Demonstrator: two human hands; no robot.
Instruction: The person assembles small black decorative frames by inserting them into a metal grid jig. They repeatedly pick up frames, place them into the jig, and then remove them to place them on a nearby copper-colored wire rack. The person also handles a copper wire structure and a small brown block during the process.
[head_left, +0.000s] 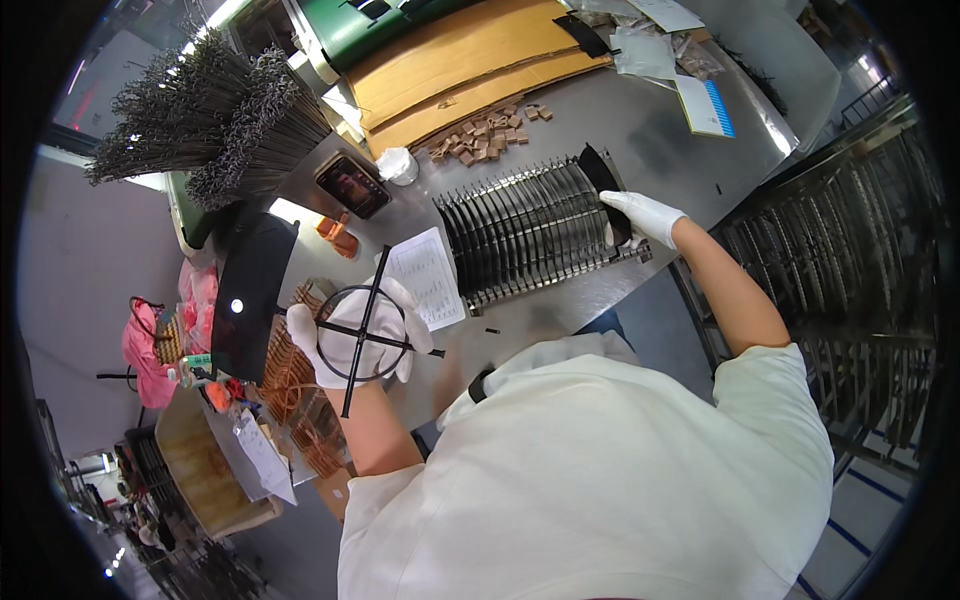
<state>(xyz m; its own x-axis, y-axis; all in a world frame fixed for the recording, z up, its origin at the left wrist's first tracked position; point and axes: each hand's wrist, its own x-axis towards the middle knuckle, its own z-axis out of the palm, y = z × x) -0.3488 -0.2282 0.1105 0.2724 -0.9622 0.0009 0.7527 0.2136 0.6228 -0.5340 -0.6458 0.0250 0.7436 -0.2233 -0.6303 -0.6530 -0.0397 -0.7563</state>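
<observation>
Here, in a workshop, we see two white-gloved hands at a metal tabletop (640,140), one at each side of a long row of black curved wires (530,225). At center left of the frame, the left hand (343,347), palm up, holds a black ring-and-cross frame (363,333), its fingers curled about the ring. The longer bar of the cross leans slightly right at its top, running steeply up the frame. The row lies to its upper right, its long axis crossing the middle of the frame and rising gently toward the right. We find the left hand nearer its left end, with a printed sheet (428,278) between. Right of center, the right hand (648,217) touches the row's far end; whether those fingers are clamped or merely resting, we cannot tell. Above, we note scattered tan blocks (485,140); toward the upper left, a phone (352,185) and a thick bundle of dark wires (215,130).
</observation>
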